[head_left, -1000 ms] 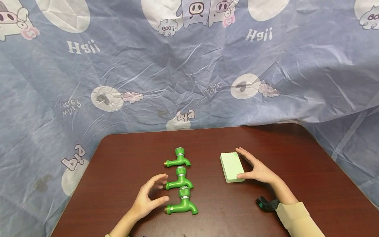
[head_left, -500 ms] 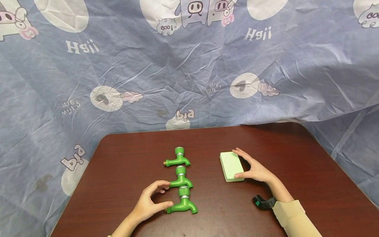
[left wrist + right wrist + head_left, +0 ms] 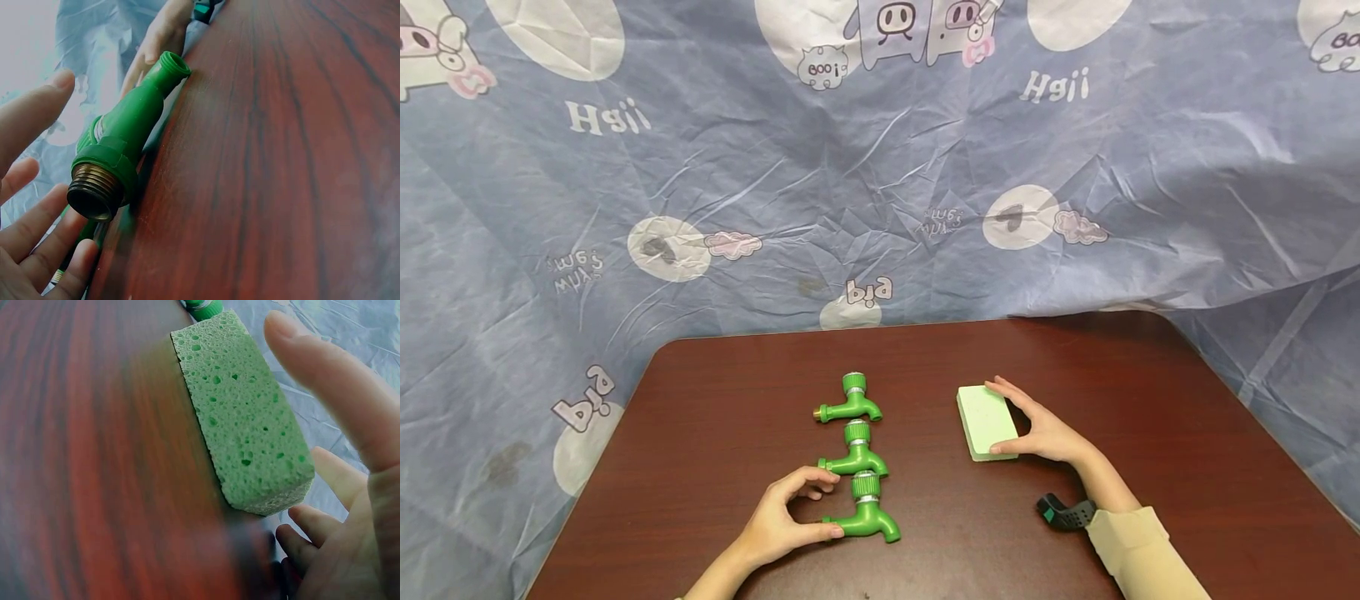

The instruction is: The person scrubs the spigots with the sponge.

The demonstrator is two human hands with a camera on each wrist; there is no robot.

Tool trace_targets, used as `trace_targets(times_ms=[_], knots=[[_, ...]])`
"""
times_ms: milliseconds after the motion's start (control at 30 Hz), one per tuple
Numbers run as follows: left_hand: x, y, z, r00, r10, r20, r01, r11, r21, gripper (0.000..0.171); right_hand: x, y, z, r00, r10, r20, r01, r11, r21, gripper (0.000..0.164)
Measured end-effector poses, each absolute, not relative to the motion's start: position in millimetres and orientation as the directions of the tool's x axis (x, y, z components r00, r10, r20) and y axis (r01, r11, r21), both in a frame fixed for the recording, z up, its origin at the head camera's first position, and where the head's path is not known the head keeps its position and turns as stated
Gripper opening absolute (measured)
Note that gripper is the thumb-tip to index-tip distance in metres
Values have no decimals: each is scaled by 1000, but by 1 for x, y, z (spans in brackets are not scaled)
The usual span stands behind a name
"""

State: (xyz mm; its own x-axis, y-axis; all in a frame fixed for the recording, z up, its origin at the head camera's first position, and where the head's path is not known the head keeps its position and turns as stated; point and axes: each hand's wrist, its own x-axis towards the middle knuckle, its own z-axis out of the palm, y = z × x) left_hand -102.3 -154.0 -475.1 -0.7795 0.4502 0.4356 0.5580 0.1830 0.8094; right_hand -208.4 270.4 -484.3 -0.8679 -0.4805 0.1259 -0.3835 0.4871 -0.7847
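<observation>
Three green taps lie in a column on the table: a far tap [image 3: 853,406], a middle tap [image 3: 859,461] and a near tap [image 3: 867,521]. My left hand [image 3: 771,521] is at the threaded end of the near tap, thumb and fingers spread apart. In the left wrist view a gap shows between the thumb and that tap [image 3: 134,122]; firm contact cannot be made out. To the right lies a pale green sponge [image 3: 983,425]. Over its right side my right hand [image 3: 1052,435] reaches with thumb and fingers spread. The right wrist view shows the porous sponge [image 3: 244,419] not gripped.
The dark red-brown wooden table [image 3: 737,400] has a patterned blue cloth [image 3: 820,183] hanging behind it. A black band [image 3: 1063,512] sits by the right wrist, below the beige sleeve [image 3: 1138,546].
My left hand has moved right and slightly nearer, its thumb now over the near tap's threaded end. My right hand has shifted slightly left over the sponge. Taps and sponge stay put.
</observation>
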Motion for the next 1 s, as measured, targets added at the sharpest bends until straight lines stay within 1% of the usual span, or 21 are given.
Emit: trace_targets(times_ms=[200, 300, 433, 533, 667, 1000], knots=[[-102, -154, -476, -777, 457, 433, 559, 185, 808, 46, -209, 272, -487, -863, -488, 131, -397, 494, -773, 98], [-102, -154, -476, -765, 471, 440, 576, 192, 795, 45, -209, 272, -488, -862, -489, 135, -406, 506, -761, 98], [-101, -154, -475, -765, 491, 417, 565, 204, 799, 44, -209, 272, -489, -861, -489, 142, -414, 509, -755, 97], [-101, -154, -476, -753, 509, 418, 572, 193, 797, 44, -209, 272, -490, -856, -493, 155, -426, 504, -752, 96], [-103, -155, -478, -719, 530, 450, 607, 164, 778, 41, -210, 272, -491, -849, -500, 172, -446, 501, -741, 95], [-104, -154, -481, -699, 531, 480, 625, 127, 770, 29, -209, 273, -493, -853, -495, 167, -447, 527, -723, 99]])
